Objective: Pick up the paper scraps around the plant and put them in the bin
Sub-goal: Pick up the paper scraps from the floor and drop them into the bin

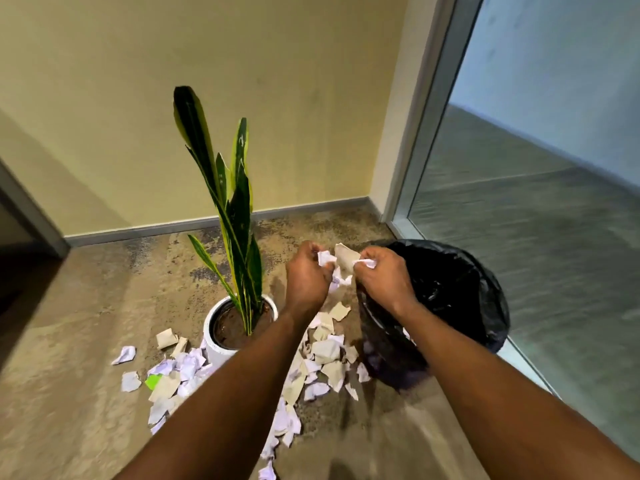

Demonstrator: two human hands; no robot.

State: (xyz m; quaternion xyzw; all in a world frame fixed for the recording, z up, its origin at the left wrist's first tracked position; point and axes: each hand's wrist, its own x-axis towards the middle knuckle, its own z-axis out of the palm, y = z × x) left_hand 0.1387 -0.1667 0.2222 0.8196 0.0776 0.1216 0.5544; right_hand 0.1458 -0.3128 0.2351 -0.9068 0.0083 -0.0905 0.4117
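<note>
Both my arms reach forward and my hands meet, raised, between the plant and the bin. My left hand [307, 277] has its fingers curled round a crumpled white piece. My right hand [385, 280] pinches another white bit. Between the two I hold a bunch of scraps [346, 259], a tan piece on top and white ones hanging below. The bunch hangs by the bin's nine o'clock edge. I cannot tell whether it is over the mouth.

I take the white pot [212, 336] as the centre of the dial. The plant [235, 202] rises from it with long dark green leaves edged in yellow. The bin [457, 282] stands at about three o'clock, and its black liner [491, 327] bulges over the rim.

The paper scraps [325, 351] on the floor lie thick from three o'clock round through six to about eight o'clock. They are tan and white, torn and crumpled. Some touch the pot's base and some lie against the foot of the bin. One green scrap [153, 381] sits among them at about seven o'clock. A few white pieces trail toward me under my left forearm.

The carpet [86, 341] is mottled brown. A yellow wall [311, 98] stands at twelve o'clock and a glass panel [536, 168] at about two o'clock, behind the bin.
</note>
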